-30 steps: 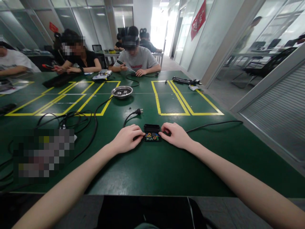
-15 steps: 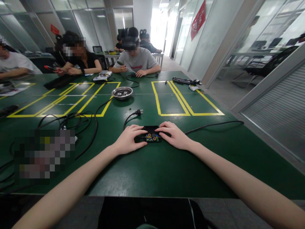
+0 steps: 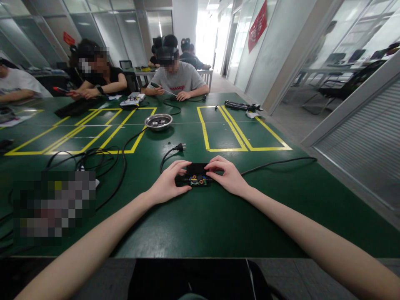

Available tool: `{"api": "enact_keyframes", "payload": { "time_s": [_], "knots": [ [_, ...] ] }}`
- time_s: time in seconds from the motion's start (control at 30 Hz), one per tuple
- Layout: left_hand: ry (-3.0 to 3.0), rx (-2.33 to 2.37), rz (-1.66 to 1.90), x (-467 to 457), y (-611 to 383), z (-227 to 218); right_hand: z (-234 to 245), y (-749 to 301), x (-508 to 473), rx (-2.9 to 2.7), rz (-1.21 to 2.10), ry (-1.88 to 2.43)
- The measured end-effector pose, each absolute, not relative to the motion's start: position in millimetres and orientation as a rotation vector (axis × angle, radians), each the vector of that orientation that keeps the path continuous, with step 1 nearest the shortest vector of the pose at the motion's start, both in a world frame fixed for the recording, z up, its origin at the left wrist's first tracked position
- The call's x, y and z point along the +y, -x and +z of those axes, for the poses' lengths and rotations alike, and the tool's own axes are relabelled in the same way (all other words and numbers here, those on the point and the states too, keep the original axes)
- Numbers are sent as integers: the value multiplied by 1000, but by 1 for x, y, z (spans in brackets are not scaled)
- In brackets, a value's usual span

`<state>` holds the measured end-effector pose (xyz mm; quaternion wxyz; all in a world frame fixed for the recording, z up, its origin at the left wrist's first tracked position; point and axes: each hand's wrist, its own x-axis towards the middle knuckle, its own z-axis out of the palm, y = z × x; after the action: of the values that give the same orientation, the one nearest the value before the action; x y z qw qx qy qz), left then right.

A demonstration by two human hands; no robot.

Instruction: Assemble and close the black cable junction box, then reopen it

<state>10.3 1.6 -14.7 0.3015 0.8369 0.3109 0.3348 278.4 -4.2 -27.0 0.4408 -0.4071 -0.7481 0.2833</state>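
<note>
An opened black power adapter case lies on the green table between my hands. Its lower part shows a circuit board [image 3: 198,181] with copper-coloured coils, and a black cover half [image 3: 196,168] stands just behind it. My left hand [image 3: 165,181] is curved round the left end, thumb at the near edge and fingers at the far one. With thumb and fingertips, my right hand [image 3: 229,175] pinches the right side, at the cover's corner. A black cord [image 3: 278,162] runs off to the right, and a plug [image 3: 179,147] lies beyond the case.
Ahead is a metal bowl [image 3: 158,121] with small metal parts. Tangled black cables [image 3: 93,160] and a blurred-out item [image 3: 56,204] lie at left. A folded black tripod-like item [image 3: 242,106] is at back right. Several people sit across the table, one with a screwdriver [image 3: 158,86].
The black cover half shows more plainly behind the circuit board now, and my fingers have shifted slightly at its edges. The view has moved a little; the case stays in place.
</note>
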Motion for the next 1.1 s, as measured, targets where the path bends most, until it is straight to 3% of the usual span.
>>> {"api": "enact_keyframes", "payload": {
  "time_s": [0.27,0.53,1.1],
  "knots": [
    [-2205,824,905,3,-10,-17,-32,-273,-2,-1641,915,1058],
    [-2222,837,874,1,-10,-12,-32,-273,-1,-1754,818,1024],
    [-2246,846,849,0,-10,-10,-26,-273,-5,-1727,965,1071]
  ]
}}
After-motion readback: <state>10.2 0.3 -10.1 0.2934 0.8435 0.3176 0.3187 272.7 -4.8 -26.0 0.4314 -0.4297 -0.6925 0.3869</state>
